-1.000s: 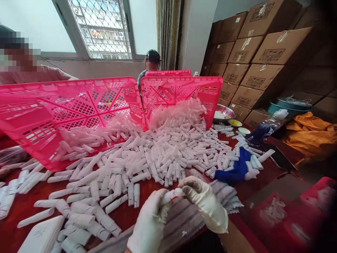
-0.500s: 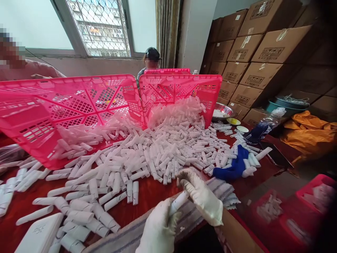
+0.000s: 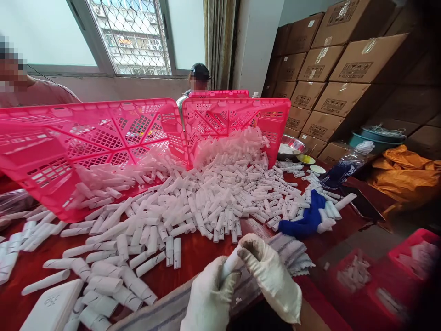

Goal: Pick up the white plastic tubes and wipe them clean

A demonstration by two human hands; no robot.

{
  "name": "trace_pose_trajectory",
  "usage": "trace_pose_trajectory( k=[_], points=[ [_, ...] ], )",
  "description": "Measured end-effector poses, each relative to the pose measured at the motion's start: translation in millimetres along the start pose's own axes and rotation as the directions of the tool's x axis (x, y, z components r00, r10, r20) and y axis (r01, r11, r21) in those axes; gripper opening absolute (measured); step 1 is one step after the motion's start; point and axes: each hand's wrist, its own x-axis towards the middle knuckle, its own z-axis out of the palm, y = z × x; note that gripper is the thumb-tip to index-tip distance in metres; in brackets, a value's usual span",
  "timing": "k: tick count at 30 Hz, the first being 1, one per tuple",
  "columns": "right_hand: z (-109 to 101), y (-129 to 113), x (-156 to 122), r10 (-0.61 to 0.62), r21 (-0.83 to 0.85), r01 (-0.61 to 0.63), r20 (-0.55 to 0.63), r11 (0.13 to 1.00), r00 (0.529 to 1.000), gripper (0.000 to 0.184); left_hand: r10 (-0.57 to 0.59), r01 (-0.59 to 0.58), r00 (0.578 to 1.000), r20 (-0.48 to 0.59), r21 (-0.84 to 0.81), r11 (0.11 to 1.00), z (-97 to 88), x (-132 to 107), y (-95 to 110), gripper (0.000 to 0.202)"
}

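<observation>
Both of my hands wear white gloves with grey-stained fingertips. My left hand (image 3: 209,294) is wrapped round a white plastic tube (image 3: 231,263), which points up and to the right. At the tube's upper end, my right hand (image 3: 270,276) pinches with thumb and fingers; whether a separate small part is in that pinch is hidden. Beneath the hands lies a striped grey towel (image 3: 165,301). Beyond them a large heap of similar white tubes (image 3: 206,197) spreads over the red table (image 3: 193,257).
Two pink crates (image 3: 131,108) lie tipped toward me with tubes spilling out. A blue cloth (image 3: 306,218), a bottle (image 3: 347,165) and a phone (image 3: 361,202) are at the right. A white box with a digit display (image 3: 51,305) sits front left. Two people are behind the crates; cartons (image 3: 330,101) are stacked right.
My right hand has shifted slightly right and down, its fingers still at the tube's upper end. My left hand keeps hold of the tube, nearly in place.
</observation>
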Motion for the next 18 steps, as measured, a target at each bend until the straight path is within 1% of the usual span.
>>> trace_pose_trajectory(
  k=[1,2,3,4,5,6,7,8,9,10,11,12,13,14,15,16,17,18],
  points=[
    [-0.6,2.0,-0.1,0.024,0.025,-0.025,0.024,0.999,0.999,0.03,0.002,-0.002,1.0,0.009,-0.022,1.0,-0.4,0.4,2.6,0.026],
    [-1.9,2.8,0.1,0.031,0.041,-0.033,0.046,0.999,0.998,0.029,-0.009,0.011,0.999,0.032,-0.077,0.997,-1.1,0.9,5.7,0.025],
    [-4.0,2.3,0.6,0.026,0.056,-0.03,0.074,0.998,0.997,0.028,-0.032,0.045,0.996,0.078,-0.166,0.985,-2.2,1.5,8.7,0.026],
    [-6.7,0.7,1.4,0.004,0.073,-0.012,0.112,0.997,0.994,0.028,-0.067,0.111,0.984,0.163,-0.285,0.952,-3.7,2.0,11.0,0.029],
    [-9.8,-1.9,2.3,-0.033,0.096,0.018,0.156,0.995,0.987,0.028,-0.093,0.21,0.954,0.286,-0.414,0.886,-5.6,2.2,12.3,0.034],
    [-12.6,-5.1,3.1,-0.079,0.124,0.054,0.202,0.991,0.976,0.028,-0.094,0.328,0.901,0.423,-0.524,0.786,-7.7,2.1,12.5,0.039],
    [-14.8,-8.6,3.7,-0.122,0.15,0.086,0.254,0.985,0.959,0.027,-0.063,0.445,0.832,0.552,-0.594,0.67,-9.7,1.6,11.7,0.042],
    [-16.0,-11.9,3.8,-0.158,0.171,0.11,0.3,0.979,0.941,0.026,-0.008,0.542,0.761,0.649,-0.629,0.557,-11.2,0.8,10.2,0.042],
    [-15.9,-14.7,3.3,-0.183,0.182,0.127,0.338,0.975,0.923,0.026,0.053,0.605,0.707,0.705,-0.643,0.47,-11.8,-0.3,8.5,0.042],
    [-14.9,-16.6,2.0,-0.191,0.182,0.132,0.361,0.974,0.913,0.028,0.1,0.635,0.679,0.727,-0.651,0.416,-11.3,-1.5,7.2,0.041],
    [-13.4,-17.4,-0.3,-0.183,0.173,0.126,0.375,0.977,0.908,0.031,0.123,0.636,0.676,0.727,-0.659,0.401,-9.5,-2.7,6.4,0.041],
    [-12.4,-16.6,-3.5,-0.158,0.158,0.104,0.381,0.982,0.911,0.034,0.118,0.615,0.685,0.719,-0.657,0.435,-7.0,-3.6,6.3,0.041],
    [-12.9,-14.2,-7.9,-0.119,0.136,0.074,0.367,0.988,0.923,0.037,0.083,0.576,0.701,0.708,-0.631,0.519,-4.3,-4.0,6.7,0.043],
    [-15.9,-10.1,-13.2,-0.065,0.102,0.032,0.335,0.994,0.94,0.037,0.036,0.501,0.734,0.678,-0.577,0.645,-2.6,-3.6,7.3,0.044],
    [-22.3,-4.6,-19.4,-0.008,0.05,-0.006,0.28,0.999,0.96,0.035,-0.009,0.385,0.788,0.615,-0.481,0.787,-2.9,-2.2,7.6,0.044],
    [-32.4,1.9,-26.1,0.033,-0.009,-0.032,0.201,0.999,0.979,0.031,-0.034,0.233,0.86,0.509,-0.332,0.914,-6.0,0.3,7.2,0.041],
    [-46.0,8.8,-33.0,0.05,-0.065,-0.043,0.11,0.997,0.993,0.025,-0.019,0.079,0.928,0.373,-0.145,0.986,-12.7,4.0,5.7,0.036],
    [-62.0,15.4,-39.6,0.045,-0.121,-0.043,0.012,0.992,0.999,0.02,0.033,-0.044,0.972,0.233,0.043,0.998,-23.0,8.8,3.0,0.029]
  ],
)
